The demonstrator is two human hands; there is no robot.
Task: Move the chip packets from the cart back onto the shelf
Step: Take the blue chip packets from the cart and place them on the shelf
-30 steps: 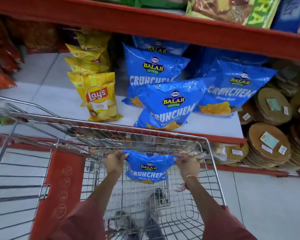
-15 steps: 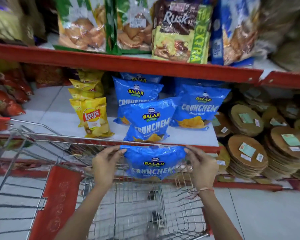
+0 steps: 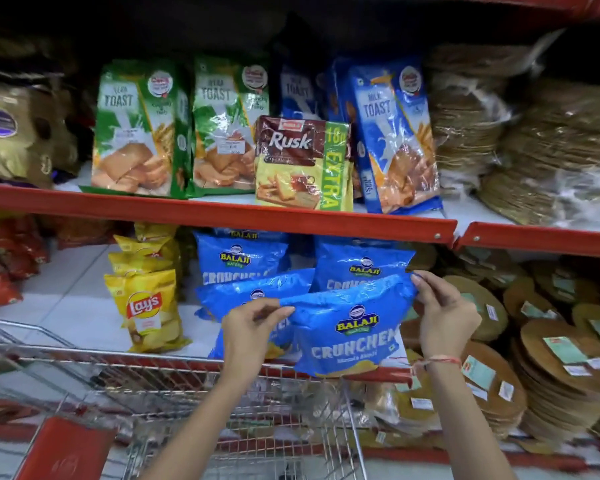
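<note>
I hold a blue Balaji Crunchem chip packet (image 3: 350, 327) by its top corners, above the front edge of the white shelf (image 3: 80, 306). My left hand (image 3: 250, 330) pinches the left corner and my right hand (image 3: 444, 313) pinches the right corner. The packet hangs tilted in front of other blue Crunchem packets (image 3: 243, 261) standing on the shelf. Below my arms is the wire cart (image 3: 174, 386); its inside is mostly hidden.
Yellow Lay's packets (image 3: 146, 306) stand left of the blue ones. Red packets (image 3: 0, 271) fill the far left. Stacks of round flat breads (image 3: 548, 368) sit to the right. The red-edged upper shelf (image 3: 222, 216) carries toast and rusk packs (image 3: 302, 164).
Both hands lifted the blue packet out of the cart and up to the shelf's front edge, shifting it right. The view tilted upward, revealing the upper shelf.
</note>
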